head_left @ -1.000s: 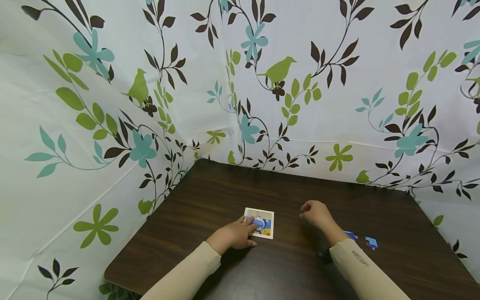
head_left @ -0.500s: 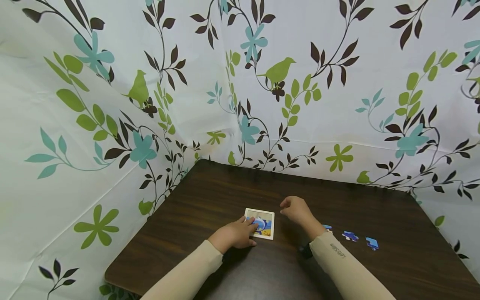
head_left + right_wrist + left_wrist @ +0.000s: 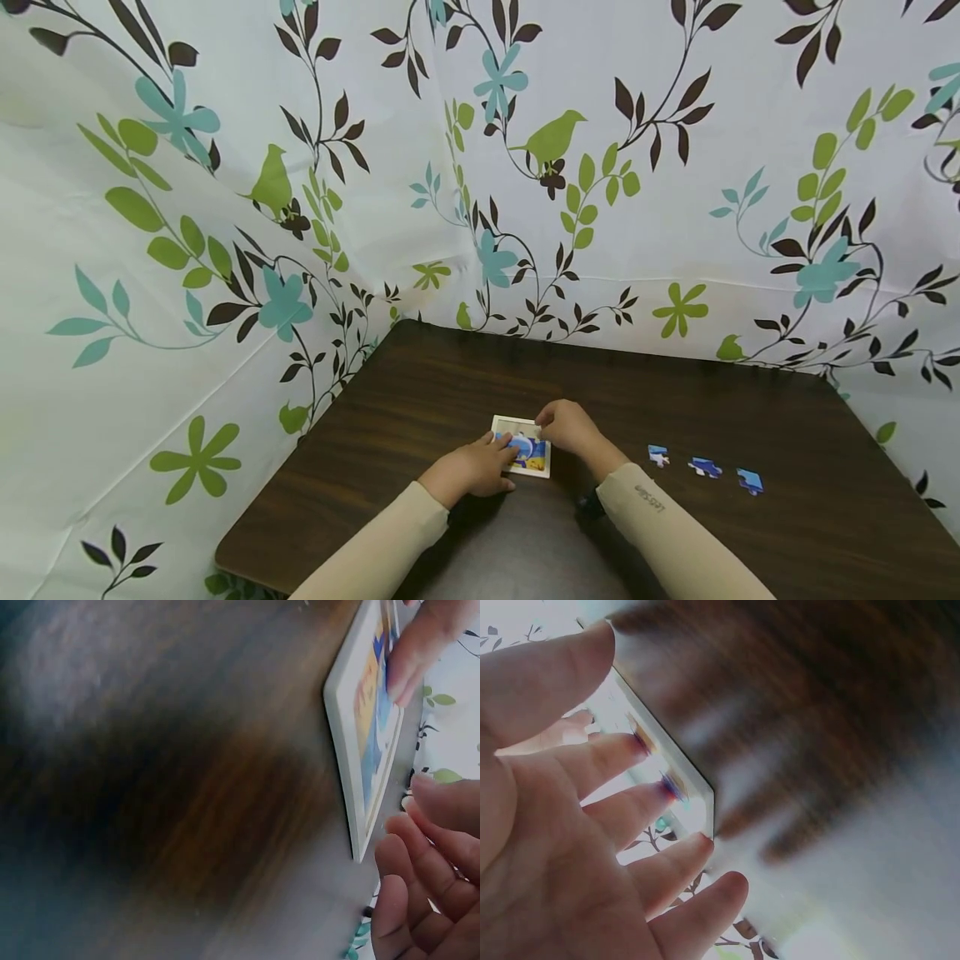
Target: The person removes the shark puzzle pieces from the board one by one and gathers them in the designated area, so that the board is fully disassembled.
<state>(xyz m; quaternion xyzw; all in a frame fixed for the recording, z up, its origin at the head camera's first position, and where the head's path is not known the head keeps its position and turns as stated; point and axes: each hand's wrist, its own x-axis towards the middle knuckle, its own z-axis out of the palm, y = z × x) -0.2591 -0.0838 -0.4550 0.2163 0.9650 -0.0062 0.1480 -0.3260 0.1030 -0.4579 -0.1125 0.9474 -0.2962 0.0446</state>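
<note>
A small square jigsaw tray (image 3: 510,426) with a pale rim lies on the table in the head view. Blue and yellow pieces fill its lower part; bare backing shows along its far side. My left hand (image 3: 472,468) rests on the tray's left side, fingers spread and nearly straight, their tips on the picture. At the tray's far right corner is my right hand (image 3: 572,429). In the right wrist view, the thumb and forefinger of that hand (image 3: 431,862) come together beside the tray (image 3: 345,742), the other fingers bent. Whether they pinch a puzzle piece is hidden.
Three loose puzzle pieces lie in a row right of my right forearm: a near one (image 3: 658,455), a middle one (image 3: 705,467) and a far right one (image 3: 750,481). Behind the dark wooden table (image 3: 450,367) hangs a patterned white curtain (image 3: 637,233).
My right hand has moved left, from the open table to the tray's far right corner. Loose pieces once behind its forearm now show. My left hand has stayed on the tray.
</note>
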